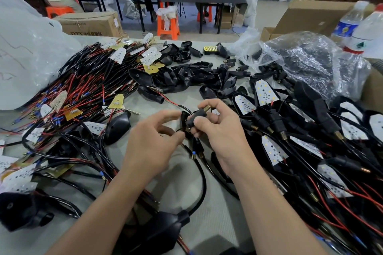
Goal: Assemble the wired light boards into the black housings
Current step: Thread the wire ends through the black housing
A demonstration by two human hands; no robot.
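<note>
Nearest you, below the small black plastic housing with a brass threaded stem [195,117], another black housing [165,232] lies on the grey surface [211,219]. Your right hand [219,130] grips the brass-stemmed housing, fingers curled round it. Your left hand [153,136] pinches its black cable [204,184] just beside it. Left of it sprawl white light boards on red and black wires [83,89], right of it lie assembled units [265,93], and beyond it are empty black housings [186,76].

Black housings [199,74]; red-black wires [83,80]; white boards [263,91].
</note>
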